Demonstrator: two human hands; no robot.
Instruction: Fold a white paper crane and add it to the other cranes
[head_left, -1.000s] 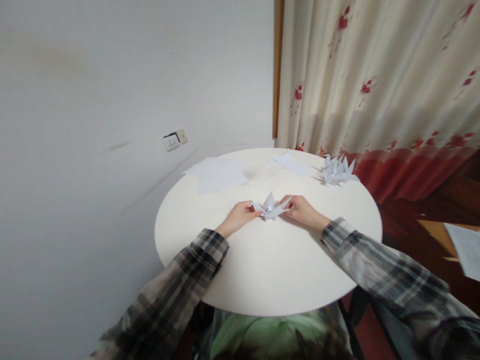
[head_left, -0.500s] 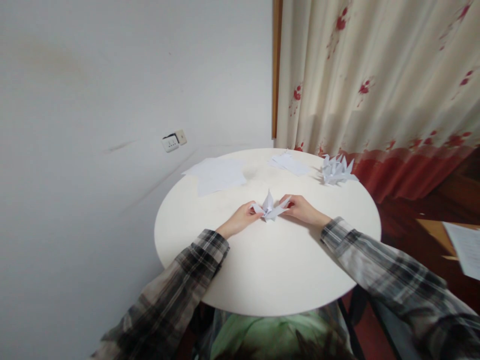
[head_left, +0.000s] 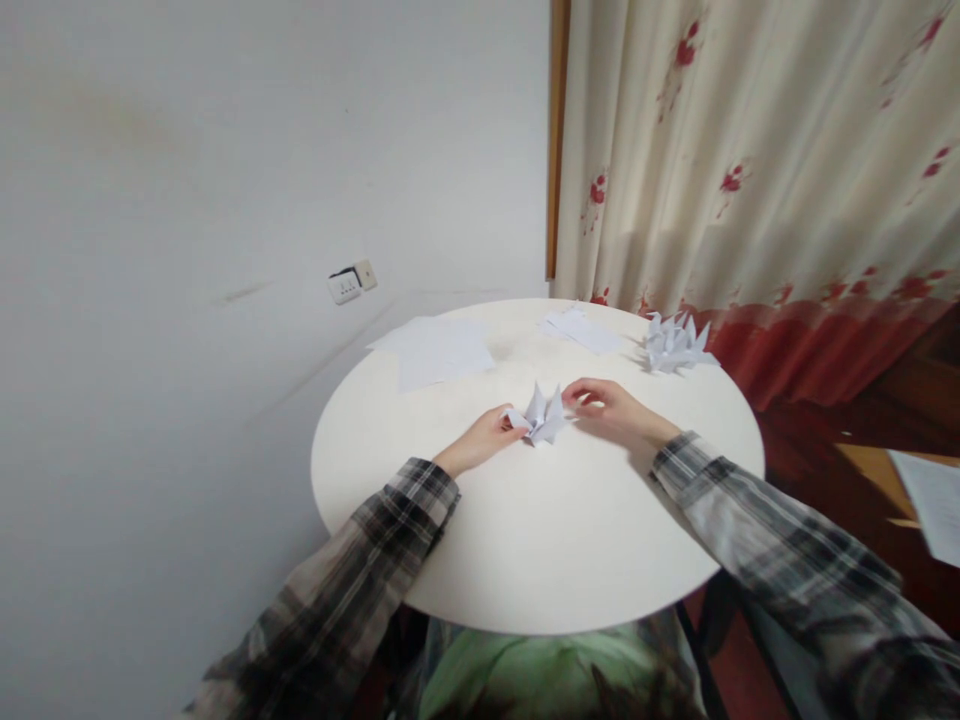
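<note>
A white origami crane [head_left: 541,417] is above the middle of the round white table [head_left: 540,560], its pointed parts sticking up. My left hand [head_left: 487,437] pinches the crane's left wing between thumb and fingers. Just to the right of the crane is my right hand [head_left: 606,403], its fingers loosely curved and apart, with nothing in them. A small gap seems to separate its fingertips from the right wing.
White paper sheets [head_left: 442,352] lie at the table's back left, and smaller paper pieces [head_left: 581,328] at the back. Several folded paper cranes [head_left: 675,345] cluster at the back right. A wall [head_left: 187,400] borders the left, a curtain [head_left: 750,180] the far right.
My right hand has let go of the crane's right wing and moved slightly right. That wing now stands more upright. The left hand keeps its hold.
</note>
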